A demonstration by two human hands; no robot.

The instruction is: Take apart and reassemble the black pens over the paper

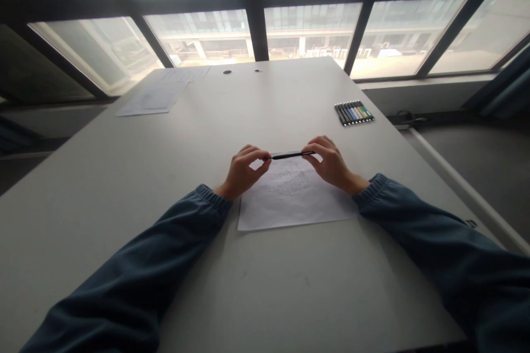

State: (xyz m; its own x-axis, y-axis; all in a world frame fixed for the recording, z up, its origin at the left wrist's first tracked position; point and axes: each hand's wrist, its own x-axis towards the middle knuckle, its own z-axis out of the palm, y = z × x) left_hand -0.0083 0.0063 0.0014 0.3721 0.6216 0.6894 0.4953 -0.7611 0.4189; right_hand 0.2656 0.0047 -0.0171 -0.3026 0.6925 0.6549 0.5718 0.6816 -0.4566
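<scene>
A slim black pen (290,155) is held nearly level above a sheet of paper (298,212). My right hand (329,161) pinches its right end between thumb and fingers. At the pen's left tip, the thumb and forefinger of my left hand (246,170) close on a small dark piece that looks like the pen's cap. Whether cap and tip touch is too small to tell. Faint grey drawing marks show on the paper, partly behind the pen and hands. The sheet lies flat on the white table (207,298).
A flat set of markers (354,113) with black, blue, white, yellow and green parts lies at the right edge. More paper sheets (153,96) rest at the far left. Two small round fittings, one dark (227,72), sit at the back, before large windows (310,27).
</scene>
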